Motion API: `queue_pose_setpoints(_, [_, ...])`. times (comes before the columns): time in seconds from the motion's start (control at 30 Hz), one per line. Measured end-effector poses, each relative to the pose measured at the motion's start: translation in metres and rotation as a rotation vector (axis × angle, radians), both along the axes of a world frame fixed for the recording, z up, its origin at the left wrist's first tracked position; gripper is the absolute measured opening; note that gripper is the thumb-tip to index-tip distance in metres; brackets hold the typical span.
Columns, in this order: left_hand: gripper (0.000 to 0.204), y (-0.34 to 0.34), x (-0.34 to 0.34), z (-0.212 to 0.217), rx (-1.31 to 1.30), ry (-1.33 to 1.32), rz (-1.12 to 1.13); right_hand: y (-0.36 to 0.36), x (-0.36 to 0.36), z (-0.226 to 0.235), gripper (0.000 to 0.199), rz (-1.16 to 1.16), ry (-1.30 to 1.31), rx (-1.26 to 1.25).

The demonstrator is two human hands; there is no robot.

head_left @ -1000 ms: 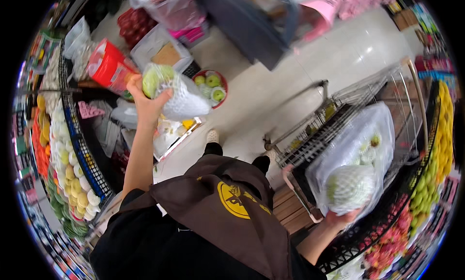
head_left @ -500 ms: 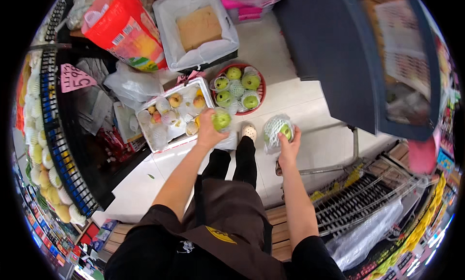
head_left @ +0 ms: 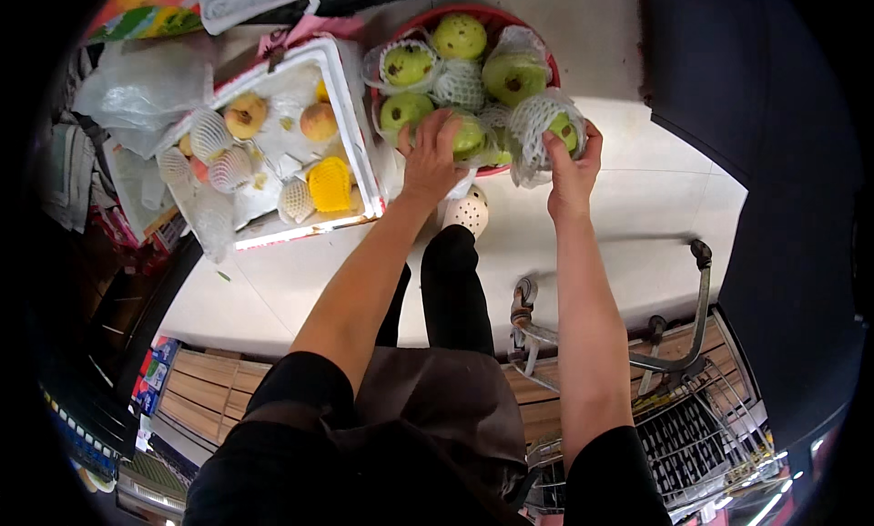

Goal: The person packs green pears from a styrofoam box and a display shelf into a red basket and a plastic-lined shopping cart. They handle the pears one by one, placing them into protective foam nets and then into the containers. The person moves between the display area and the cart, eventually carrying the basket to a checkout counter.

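Observation:
A red basket (head_left: 544, 48) holds several round green fruits (head_left: 460, 37) with brown spots, some in white foam nets and clear wrap. My left hand (head_left: 431, 159) is closed around a green fruit (head_left: 469, 136) at the basket's near rim; part of that fruit is behind my fingers. By the basket's near right rim, my right hand (head_left: 574, 162) grips another green fruit (head_left: 564, 132), loosely covered by a white foam net (head_left: 533, 130) and clear film. I cannot tell whether either held fruit rests on the others.
Left of the basket stands a white foam box (head_left: 350, 130) with peaches (head_left: 245, 116), several in foam sleeves, and a yellow foam sleeve (head_left: 329, 183). A clear plastic bag (head_left: 141, 89) lies beyond it. At right are a metal trolley (head_left: 701, 307) and a dark panel (head_left: 783, 153).
Both hands have moved forward with their green fruits, from in front of the basket to its near rim. The view has tilted and come closer to the basket.

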State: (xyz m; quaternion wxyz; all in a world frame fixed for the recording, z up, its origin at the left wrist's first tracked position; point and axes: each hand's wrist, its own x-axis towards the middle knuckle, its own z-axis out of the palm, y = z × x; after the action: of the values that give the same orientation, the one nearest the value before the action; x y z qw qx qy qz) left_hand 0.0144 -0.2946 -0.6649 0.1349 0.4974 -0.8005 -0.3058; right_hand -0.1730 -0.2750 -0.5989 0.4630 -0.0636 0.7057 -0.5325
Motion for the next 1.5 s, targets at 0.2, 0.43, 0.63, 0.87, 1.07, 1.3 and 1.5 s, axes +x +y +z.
queue_pose_setpoints(0.2, [0.093, 0.006, 0.009, -0.014, 0.063, -0.231, -0.099, -0.011, 0.02, -0.009, 0.059, 0.105, 0.038, -0.091])
queue_pose_setpoints(0.43, [0.086, 0.003, 0.021, 0.022, 0.171, -0.371, -0.031, -0.048, 0.031, -0.035, 0.063, 0.823, 0.905, -0.117])
queue_pose_setpoints(0.63, [0.09, -0.003, 0.027, 0.028, 0.165, -0.429, -0.033, -0.052, 0.04, -0.022, 0.077, 1.008, 1.113, 0.203])
queue_pose_setpoints(0.87, [0.095, 0.035, 0.04, 0.109, 0.231, -0.347, 0.008, 0.005, 0.041, 0.042, 0.095, 0.868, 0.948, 0.286])
queue_pose_setpoints(1.07, [0.089, 0.087, 0.099, 0.24, 0.358, -0.48, -0.22, 0.146, 0.072, 0.161, 0.078, 0.712, 0.828, 0.369])
queue_pose_setpoints(1.3, [0.056, 0.095, 0.147, 0.339, 0.641, -0.289, -0.686, 0.263, 0.126, 0.358, 0.061, 0.456, 0.577, 0.374])
queue_pose_setpoints(1.5, [0.041, 0.046, 0.13, 0.372, 0.519, -0.427, -0.592, 0.297, 0.113, 0.502, 0.033, 0.314, 0.792, 0.14])
